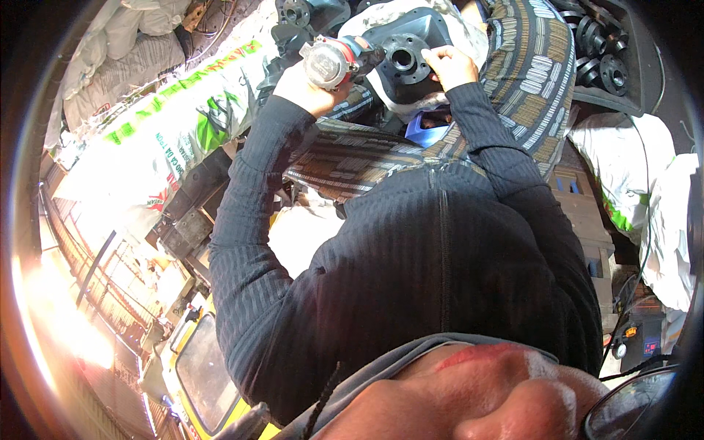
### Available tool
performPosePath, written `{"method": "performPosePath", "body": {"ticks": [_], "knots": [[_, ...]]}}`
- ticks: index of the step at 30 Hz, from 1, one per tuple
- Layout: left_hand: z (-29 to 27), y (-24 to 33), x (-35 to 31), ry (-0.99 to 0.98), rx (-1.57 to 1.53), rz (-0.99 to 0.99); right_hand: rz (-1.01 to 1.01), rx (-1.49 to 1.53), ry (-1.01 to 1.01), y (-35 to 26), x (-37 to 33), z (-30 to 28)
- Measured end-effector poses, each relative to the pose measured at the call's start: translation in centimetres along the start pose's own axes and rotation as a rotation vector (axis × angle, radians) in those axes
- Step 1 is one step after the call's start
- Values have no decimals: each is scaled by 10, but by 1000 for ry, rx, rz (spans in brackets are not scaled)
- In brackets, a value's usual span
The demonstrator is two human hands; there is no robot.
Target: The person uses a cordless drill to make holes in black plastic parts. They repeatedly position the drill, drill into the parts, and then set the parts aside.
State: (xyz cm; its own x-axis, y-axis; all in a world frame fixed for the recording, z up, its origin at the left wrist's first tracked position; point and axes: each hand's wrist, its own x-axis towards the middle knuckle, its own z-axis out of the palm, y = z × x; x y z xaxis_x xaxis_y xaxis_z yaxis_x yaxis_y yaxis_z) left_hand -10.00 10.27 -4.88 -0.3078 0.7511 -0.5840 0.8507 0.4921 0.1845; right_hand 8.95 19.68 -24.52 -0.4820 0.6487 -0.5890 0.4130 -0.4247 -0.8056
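My left hand point(306, 89) is closed around a hand-held tool point(326, 64) with a round silvery end and a red ring; its dark nose points right, toward the metal part. In front of me sits a dark metal casting point(411, 89) with a round flange point(402, 60), which has a central bore and bolt holes around it. My right hand point(453, 67) is at the flange's right edge, thumb and forefinger pinched together. Whatever lies between those fingertips is too small to make out. Below the casting, between my legs, is a blue open box point(425, 133) with small brownish pieces inside.
A dark bin point(645, 92) at the far right holds several flanged hubs point(610, 73). Another dark casting point(295, 13) lies at the top. White-and-green sacks point(172, 143) line the left; white bags point(623, 147) and a wooden pallet point(583, 220) are at the right.
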Motion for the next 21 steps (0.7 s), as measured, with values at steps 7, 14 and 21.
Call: {"method": "performPosePath", "body": {"ticks": [7,14,21], "knots": [[9,0,5,-18,-187,-94,-42,-22,8,0,0,-1],[18,22,-34,309,-423,114,-135,-13,18,-10,0,-5],[41,47,-111,322,-636,37,208,884,-313,-28,-31,-40]]}}
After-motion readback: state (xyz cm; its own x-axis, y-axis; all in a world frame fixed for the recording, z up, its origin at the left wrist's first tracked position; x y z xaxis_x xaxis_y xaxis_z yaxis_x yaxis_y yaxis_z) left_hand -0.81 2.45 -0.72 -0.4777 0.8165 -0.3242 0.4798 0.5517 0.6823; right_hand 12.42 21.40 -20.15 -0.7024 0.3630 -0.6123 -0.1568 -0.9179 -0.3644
